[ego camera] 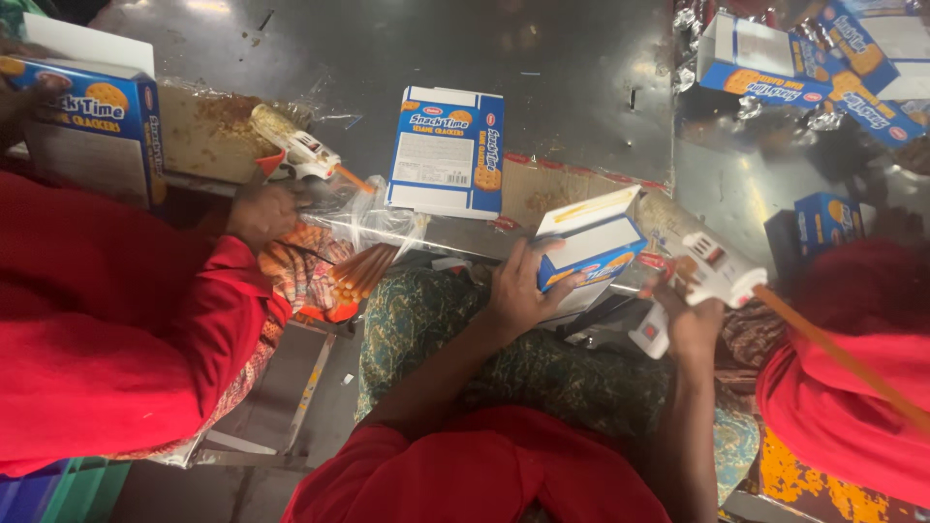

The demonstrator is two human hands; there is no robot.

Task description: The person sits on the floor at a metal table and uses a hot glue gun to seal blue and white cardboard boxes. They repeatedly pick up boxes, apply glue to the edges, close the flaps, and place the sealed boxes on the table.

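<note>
The left hand (pixel 518 291) grips a blue and white cracker box (pixel 591 250) with its flap raised. Just right of it, the right hand (pixel 690 324) holds a white glue gun (pixel 705 276) with an orange glue stick (pixel 838 353) trailing right. Farther off, another cracker box (pixel 448 152) lies flat on the steel bench (pixel 581 87). At left, a co-worker's hand (pixel 262 213) sits beside a second glue gun (pixel 298 150).

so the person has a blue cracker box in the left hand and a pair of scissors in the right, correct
Not quite. The head view shows the left hand holding the blue cracker box, but the right hand grips a white glue gun with an orange glue stick sticking out behind it, not scissors.
</note>
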